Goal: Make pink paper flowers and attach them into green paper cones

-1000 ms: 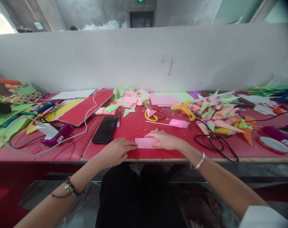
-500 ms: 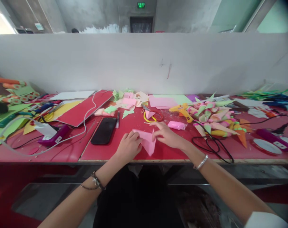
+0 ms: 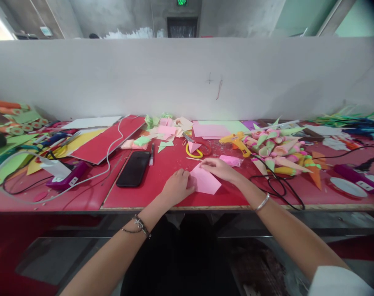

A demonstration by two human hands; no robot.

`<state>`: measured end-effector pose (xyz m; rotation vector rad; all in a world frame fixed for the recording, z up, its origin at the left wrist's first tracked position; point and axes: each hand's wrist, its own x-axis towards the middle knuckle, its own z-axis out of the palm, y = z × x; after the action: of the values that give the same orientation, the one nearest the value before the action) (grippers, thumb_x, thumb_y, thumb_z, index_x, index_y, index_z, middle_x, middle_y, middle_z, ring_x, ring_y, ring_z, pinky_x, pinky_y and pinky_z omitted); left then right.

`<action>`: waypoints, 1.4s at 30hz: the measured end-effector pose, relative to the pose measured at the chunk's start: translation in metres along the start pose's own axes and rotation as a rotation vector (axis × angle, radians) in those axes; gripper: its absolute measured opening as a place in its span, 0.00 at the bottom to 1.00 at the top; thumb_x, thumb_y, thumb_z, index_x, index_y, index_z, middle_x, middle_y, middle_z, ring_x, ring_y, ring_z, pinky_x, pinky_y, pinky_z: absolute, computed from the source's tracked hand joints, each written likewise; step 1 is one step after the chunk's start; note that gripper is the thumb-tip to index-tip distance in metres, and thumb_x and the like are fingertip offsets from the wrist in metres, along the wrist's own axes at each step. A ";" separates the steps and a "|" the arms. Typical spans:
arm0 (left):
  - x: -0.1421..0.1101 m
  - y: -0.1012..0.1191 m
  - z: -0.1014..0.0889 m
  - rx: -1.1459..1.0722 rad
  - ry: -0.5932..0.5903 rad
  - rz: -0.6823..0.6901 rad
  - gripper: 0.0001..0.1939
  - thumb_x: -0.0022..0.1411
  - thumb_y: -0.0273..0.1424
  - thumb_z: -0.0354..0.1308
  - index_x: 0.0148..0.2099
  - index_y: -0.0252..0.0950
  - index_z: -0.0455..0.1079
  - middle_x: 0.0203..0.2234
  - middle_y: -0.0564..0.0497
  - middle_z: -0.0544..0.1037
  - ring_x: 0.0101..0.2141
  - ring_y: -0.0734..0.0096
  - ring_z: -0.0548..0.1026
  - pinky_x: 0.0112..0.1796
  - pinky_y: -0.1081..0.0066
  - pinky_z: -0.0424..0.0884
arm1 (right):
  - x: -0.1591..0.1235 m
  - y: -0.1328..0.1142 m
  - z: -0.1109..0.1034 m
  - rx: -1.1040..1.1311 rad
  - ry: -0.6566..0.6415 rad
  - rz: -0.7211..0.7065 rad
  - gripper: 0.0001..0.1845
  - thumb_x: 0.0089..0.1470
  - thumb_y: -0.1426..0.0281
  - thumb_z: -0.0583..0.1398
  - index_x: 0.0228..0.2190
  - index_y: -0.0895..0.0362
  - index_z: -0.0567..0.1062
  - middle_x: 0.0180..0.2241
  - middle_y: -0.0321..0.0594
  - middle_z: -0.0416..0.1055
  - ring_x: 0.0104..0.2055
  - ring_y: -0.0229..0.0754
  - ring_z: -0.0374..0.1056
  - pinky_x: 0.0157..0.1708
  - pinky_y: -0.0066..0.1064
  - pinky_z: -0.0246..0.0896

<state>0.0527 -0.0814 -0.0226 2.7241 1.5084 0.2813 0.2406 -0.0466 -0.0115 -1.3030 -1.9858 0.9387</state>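
Pink paper (image 3: 207, 181) shifted right, near front edge of desk (image 3: 162, 198); my left hand (image 3: 177, 186) and right hand (image 3: 218, 168) pinch it.

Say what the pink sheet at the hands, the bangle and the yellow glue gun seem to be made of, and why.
Pink sheet: matt paper, perhaps thin card, by its straight edges and flat, even colour.
Bangle: probably polished metal, by its silvery colour and bright sheen.
Yellow glue gun: likely smooth moulded plastic, by its uniform colour.
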 end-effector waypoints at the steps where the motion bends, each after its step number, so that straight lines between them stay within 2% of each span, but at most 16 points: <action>1: 0.001 0.000 0.001 -0.003 -0.004 -0.012 0.16 0.57 0.38 0.49 0.42 0.31 0.62 0.36 0.45 0.69 0.38 0.65 0.69 0.38 0.69 0.66 | 0.000 -0.001 0.001 0.012 -0.003 0.014 0.12 0.49 0.67 0.53 0.33 0.60 0.71 0.32 0.39 0.71 0.33 0.37 0.66 0.31 0.27 0.59; 5: 0.001 0.005 0.001 0.021 -0.012 -0.046 0.18 0.58 0.38 0.46 0.47 0.30 0.60 0.38 0.43 0.68 0.40 0.62 0.68 0.38 0.66 0.66 | -0.002 -0.002 0.009 0.033 0.007 0.071 0.14 0.49 0.69 0.52 0.38 0.60 0.68 0.31 0.39 0.71 0.28 0.35 0.66 0.26 0.26 0.59; 10: 0.003 0.012 0.001 0.079 -0.025 -0.055 0.20 0.59 0.35 0.44 0.51 0.30 0.58 0.39 0.41 0.67 0.40 0.60 0.68 0.36 0.66 0.66 | -0.006 0.000 0.018 0.000 0.069 0.083 0.10 0.49 0.71 0.51 0.34 0.59 0.68 0.34 0.40 0.71 0.34 0.37 0.68 0.30 0.26 0.59; 16: 0.007 0.021 -0.002 0.128 -0.064 -0.085 0.19 0.60 0.33 0.42 0.51 0.29 0.59 0.38 0.41 0.68 0.36 0.60 0.70 0.29 0.67 0.68 | -0.015 0.005 0.029 -0.107 0.161 0.058 0.08 0.50 0.72 0.51 0.34 0.57 0.67 0.29 0.38 0.73 0.32 0.39 0.69 0.34 0.29 0.59; 21: 0.010 0.028 -0.003 0.147 -0.105 -0.104 0.17 0.60 0.30 0.42 0.48 0.26 0.61 0.37 0.39 0.68 0.34 0.60 0.72 0.28 0.67 0.68 | -0.021 0.005 0.037 -0.203 0.220 0.029 0.10 0.51 0.71 0.50 0.35 0.55 0.68 0.28 0.37 0.73 0.29 0.39 0.68 0.31 0.28 0.58; 27: 0.011 0.031 -0.004 0.154 -0.136 -0.113 0.17 0.60 0.28 0.41 0.47 0.26 0.62 0.37 0.38 0.68 0.34 0.60 0.72 0.28 0.67 0.68 | -0.023 0.000 0.036 -0.297 0.259 0.019 0.10 0.50 0.71 0.50 0.33 0.55 0.69 0.24 0.36 0.72 0.24 0.38 0.66 0.26 0.26 0.55; 36: 0.012 0.033 -0.006 0.147 -0.152 -0.143 0.19 0.60 0.27 0.39 0.51 0.24 0.59 0.39 0.37 0.68 0.33 0.58 0.73 0.27 0.66 0.69 | -0.033 0.010 0.027 -0.383 0.331 0.057 0.10 0.49 0.73 0.49 0.28 0.55 0.70 0.26 0.37 0.72 0.25 0.39 0.66 0.27 0.27 0.54; 40: 0.012 0.033 -0.006 0.140 -0.162 -0.157 0.19 0.60 0.27 0.40 0.52 0.25 0.58 0.39 0.37 0.68 0.34 0.58 0.73 0.28 0.66 0.69 | -0.040 0.008 0.025 -0.346 0.343 0.082 0.09 0.49 0.68 0.52 0.33 0.55 0.69 0.24 0.36 0.71 0.25 0.38 0.66 0.28 0.28 0.56; 42: 0.012 0.033 -0.006 0.139 -0.171 -0.161 0.19 0.60 0.27 0.40 0.52 0.25 0.57 0.40 0.37 0.68 0.35 0.59 0.72 0.28 0.66 0.69 | -0.043 0.006 0.025 -0.283 0.330 0.104 0.12 0.47 0.65 0.54 0.35 0.55 0.68 0.23 0.35 0.71 0.25 0.39 0.66 0.29 0.29 0.57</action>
<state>0.0858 -0.0896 -0.0112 2.6234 1.7437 -0.0611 0.2394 -0.0915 -0.0345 -1.6118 -1.8485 0.4568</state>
